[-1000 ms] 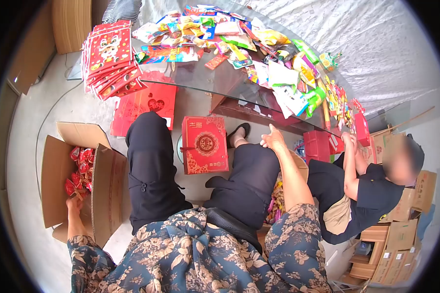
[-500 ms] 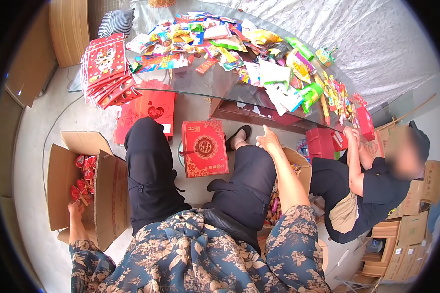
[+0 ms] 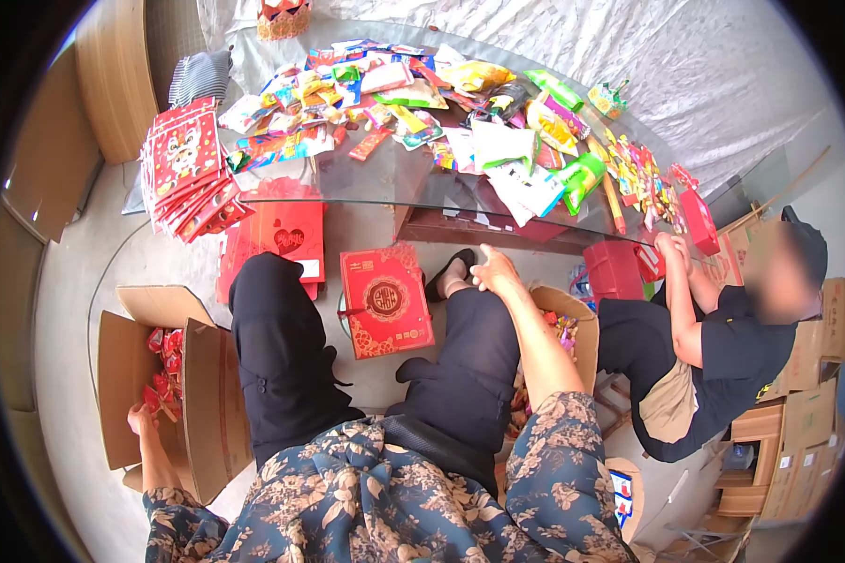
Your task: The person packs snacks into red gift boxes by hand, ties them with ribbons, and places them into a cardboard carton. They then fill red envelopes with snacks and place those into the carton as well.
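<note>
Head view: left hand [image 3: 144,419] reaching inside open carton [image 3: 211,408], against red-wrapped packets [image 3: 167,349] lying there — cannot tell whether grasping one. Right hand [image 3: 494,270] loose, forefinger extended, near right knee [image 3: 477,314]. Red gift box [image 3: 385,324] between legs — glass table [image 3: 366,180] beyond, heaped with snacks [image 3: 479,75].

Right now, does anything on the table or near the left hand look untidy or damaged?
The red patterned stack at the left of the glass table looks askew: its lower layers fan out and seem to overhang the edge. Near the left hand, red packets lie loosely in the open carton; I see no clear damage.
</note>
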The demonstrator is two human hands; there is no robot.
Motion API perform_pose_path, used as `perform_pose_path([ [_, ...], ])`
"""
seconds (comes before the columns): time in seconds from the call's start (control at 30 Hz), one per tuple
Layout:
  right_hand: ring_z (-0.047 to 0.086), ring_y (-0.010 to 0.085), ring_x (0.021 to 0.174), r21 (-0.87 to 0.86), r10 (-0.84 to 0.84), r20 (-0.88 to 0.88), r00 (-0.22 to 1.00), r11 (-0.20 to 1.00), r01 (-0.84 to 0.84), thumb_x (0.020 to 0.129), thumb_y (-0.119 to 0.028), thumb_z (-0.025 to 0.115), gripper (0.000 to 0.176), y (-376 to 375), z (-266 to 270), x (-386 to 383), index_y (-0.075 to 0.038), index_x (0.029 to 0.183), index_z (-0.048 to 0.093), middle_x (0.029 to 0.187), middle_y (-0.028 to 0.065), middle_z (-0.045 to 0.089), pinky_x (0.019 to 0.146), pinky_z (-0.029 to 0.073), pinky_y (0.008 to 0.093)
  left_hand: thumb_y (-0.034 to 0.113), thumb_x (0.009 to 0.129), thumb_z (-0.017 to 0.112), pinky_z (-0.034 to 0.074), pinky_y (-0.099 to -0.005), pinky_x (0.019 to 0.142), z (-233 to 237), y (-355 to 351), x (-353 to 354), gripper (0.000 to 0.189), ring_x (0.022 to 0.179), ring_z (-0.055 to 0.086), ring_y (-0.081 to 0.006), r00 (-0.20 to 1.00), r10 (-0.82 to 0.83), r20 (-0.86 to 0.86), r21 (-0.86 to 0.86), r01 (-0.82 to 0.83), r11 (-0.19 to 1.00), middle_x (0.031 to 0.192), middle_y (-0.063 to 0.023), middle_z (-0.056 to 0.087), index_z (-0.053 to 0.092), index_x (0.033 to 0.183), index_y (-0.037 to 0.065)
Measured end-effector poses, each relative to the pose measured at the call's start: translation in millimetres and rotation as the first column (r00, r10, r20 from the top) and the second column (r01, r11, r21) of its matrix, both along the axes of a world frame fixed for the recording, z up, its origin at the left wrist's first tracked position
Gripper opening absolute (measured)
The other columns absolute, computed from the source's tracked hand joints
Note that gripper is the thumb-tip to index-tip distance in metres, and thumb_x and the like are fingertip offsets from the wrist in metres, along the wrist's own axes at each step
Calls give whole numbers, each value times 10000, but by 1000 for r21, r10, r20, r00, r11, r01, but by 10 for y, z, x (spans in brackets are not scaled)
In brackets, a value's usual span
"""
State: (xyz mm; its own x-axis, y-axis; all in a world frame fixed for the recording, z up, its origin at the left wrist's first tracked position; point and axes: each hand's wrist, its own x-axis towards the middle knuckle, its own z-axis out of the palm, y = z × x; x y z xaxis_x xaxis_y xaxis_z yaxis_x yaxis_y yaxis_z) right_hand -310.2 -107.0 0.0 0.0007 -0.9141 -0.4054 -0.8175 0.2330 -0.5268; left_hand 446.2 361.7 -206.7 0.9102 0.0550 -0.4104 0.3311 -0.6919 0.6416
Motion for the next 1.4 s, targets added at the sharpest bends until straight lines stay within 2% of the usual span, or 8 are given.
perform_pose_path([
  [0.23, 604, 145, 521, -106, 90, 59, 994, 991, -83, 796, -146, 644, 641, 8, -244, -89, -17, 1389, 435, 684, 72, 671, 524, 499, 303, 167, 879, 658, 423, -240, 427, -9, -123, 394, 199, 525, 539, -102, 961, 30, 275, -156, 13, 988, 763, -14, 641, 676, 1073, 126],
  [0.43, 683, 248, 730, -92, 82, 0, 997, 992, -81, 805, -190, 645, 656, 115, -50, -24, -46, 1401, 413, 851, 138, 707, 790, 516, 380, 212, 902, 651, 365, -212, 451, 322, -754, 548, 172, 543, 435, -40, 852, -158, 500, -377, 378, 846, 861, 38, 643, 700, 1038, 118],
  [0.6, 583, 355, 1114, -143, 138, -103, 985, 978, -152, 817, -203, 668, 654, 124, -94, 11, -64, 1400, 407, 1169, 216, 624, 946, 458, 437, 203, 928, 625, 344, -162, 491, 1598, -1766, -639, 206, 565, 437, -14, 784, -244, 571, -454, 549, 702, 902, 14, 640, 679, 1083, 79],
  [0.97, 619, 384, 1022, -250, 226, -238, 945, 925, -284, 778, -233, 668, 473, 247, -138, 39, -150, 1235, 580, 1020, 212, 669, 888, 479, 482, 192, 968, 575, 302, -161, 484, 2463, -3030, -2412, 201, 545, 437, -8, 621, -480, 620, -603, 768, 215, 866, -5, 617, 654, 1082, 47],
  [1.2, 654, 208, 899, 18, -110, 690, 716, 991, 134, 817, -174, 663, 581, 125, -64, -47, -53, 1352, 470, 1120, 140, 644, 732, 529, 332, 198, 962, 573, 327, -174, 506, 2766, -3275, -3295, 201, 575, 453, -20, 540, -576, 614, -597, 795, 109, 849, 5, 615, 651, 1076, 52],
  [1.33, 663, 177, 863, -25, -9, 862, 507, 998, 60, 868, -146, 580, 457, -10, -528, -456, -55, 1310, 510, 1116, 115, 642, 724, 538, 297, 149, 960, 538, 456, -214, 596, 2787, -3326, -3603, 192, 733, 568, -92, 579, -551, 600, -598, 783, 172, 904, -30, 641, 660, 1047, 28],
  [1.37, 662, 168, 844, 7, 15, 862, 506, 999, -41, 874, -175, 589, 445, -116, -715, -520, -54, 1297, 521, 1096, 99, 652, 699, 528, 286, 153, 959, 543, 471, -214, 617, 2841, -3288, -3541, 189, 816, 585, -106, 219, -511, 832, -121, 968, 218, 938, -45, 643, 655, 1053, 35],
  [1.4, 659, 158, 812, 7, 5, 645, 764, 1000, -13, 884, -205, 587, 441, 20, -428, -272, -50, 1293, 527, 1049, 89, 667, 661, 513, 280, 143, 949, 564, 457, -210, 584, 2745, -3294, -3548, 172, 743, 572, -87, 508, -610, 608, -538, 829, 154, 893, -41, 644, 650, 1054, 36],
])
